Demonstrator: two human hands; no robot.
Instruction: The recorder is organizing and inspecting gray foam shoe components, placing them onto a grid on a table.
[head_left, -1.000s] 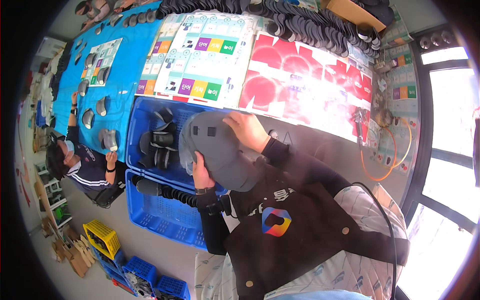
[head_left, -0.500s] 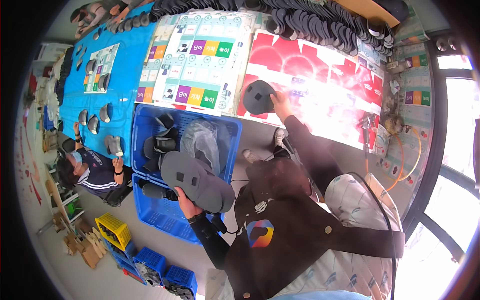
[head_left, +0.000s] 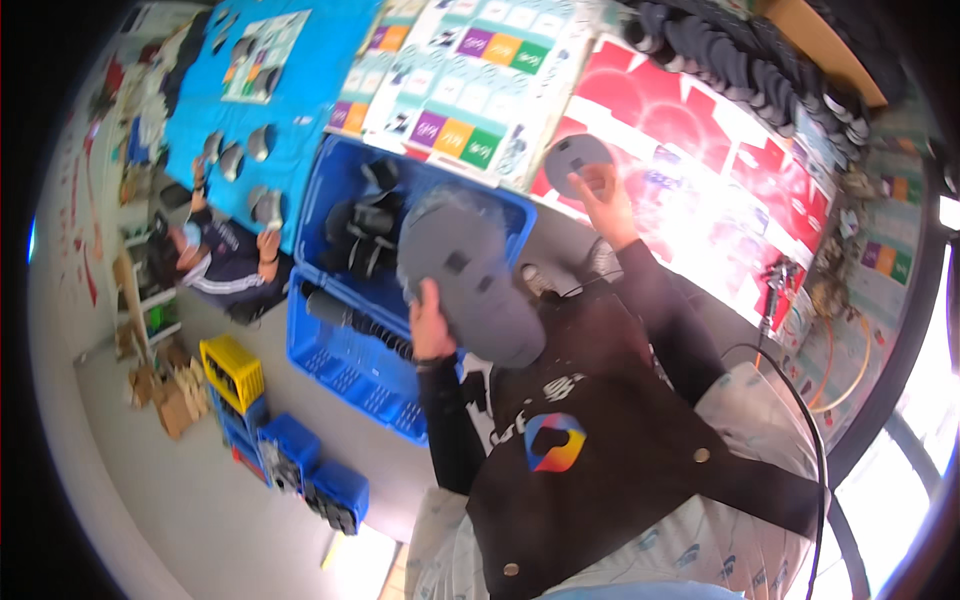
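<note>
My left hand is closed on the edge of a stack of grey rounded pads with small dark square patches. The overlapping pads are held above the blue crate, close to my apron, and blurred by motion. At the near left edge of the red-and-white printed board, my right hand has its fingers around the edge of a single grey rounded pad. That pad carries dark patches too. Whether it rests fully on the board I cannot tell.
Dark curved pieces and clear plastic lie in a blue crate; a second blue crate adjoins it. Rows of dark pieces line the table's back. A masked person sits at the blue-covered table. An orange hose hangs at right.
My view has turned, so the tables sit higher and further right in it. The stack in my left hand has come up and nearer my body. My right hand still holds a single pad.
</note>
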